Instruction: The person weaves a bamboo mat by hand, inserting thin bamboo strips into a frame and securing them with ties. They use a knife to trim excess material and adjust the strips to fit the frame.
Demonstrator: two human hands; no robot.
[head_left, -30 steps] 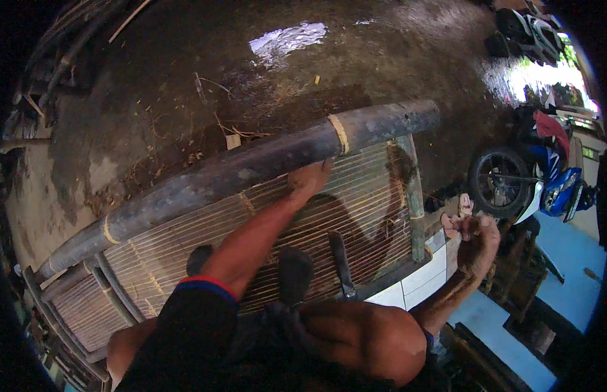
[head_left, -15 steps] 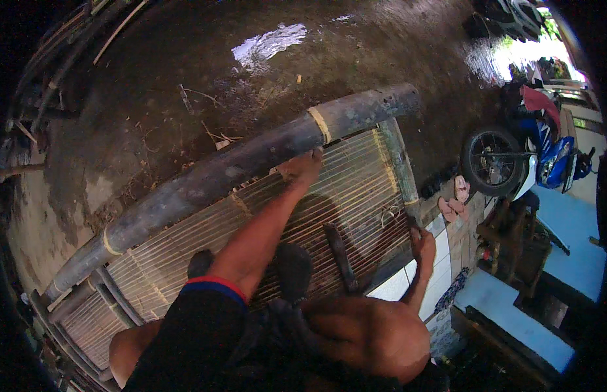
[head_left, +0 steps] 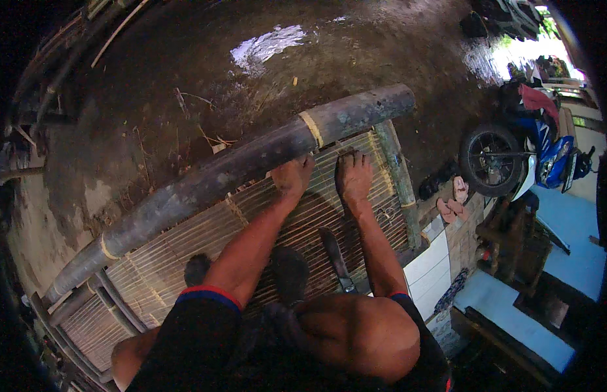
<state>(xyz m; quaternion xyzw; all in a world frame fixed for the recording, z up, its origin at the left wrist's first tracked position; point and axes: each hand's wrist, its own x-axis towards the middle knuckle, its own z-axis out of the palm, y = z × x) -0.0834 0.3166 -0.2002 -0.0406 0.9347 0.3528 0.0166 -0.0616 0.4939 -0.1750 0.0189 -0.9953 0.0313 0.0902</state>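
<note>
A thick dark bamboo pole [head_left: 251, 147], bound with pale strips, runs along the far edge of a slatted bamboo surface [head_left: 186, 238]. My left hand [head_left: 292, 175] is closed at that edge, its fingertips tucked against the pole's near side; what they grip is hidden. To its right, my right hand [head_left: 354, 178] lies palm down on the slats, fingers stretched toward the pole and slightly bent, with nothing seen in it. Between my forearms rests a dark long-bladed knife [head_left: 333, 251], its near end by my knee. A thin loose curled strip [head_left: 386, 213] lies right of my right forearm.
A bamboo crosspiece [head_left: 396, 163] bounds the slats on the right. White tiles [head_left: 429, 264], pink sandals [head_left: 452, 208] and a blue motorbike [head_left: 545, 157] are beyond it. Dark wet ground [head_left: 356, 55] with twigs stretches past the pole.
My right hand has moved from the slats' right corner near the tiles up and left onto the slats beside my left hand. My left hand has shifted slightly left and down along the edge.
</note>
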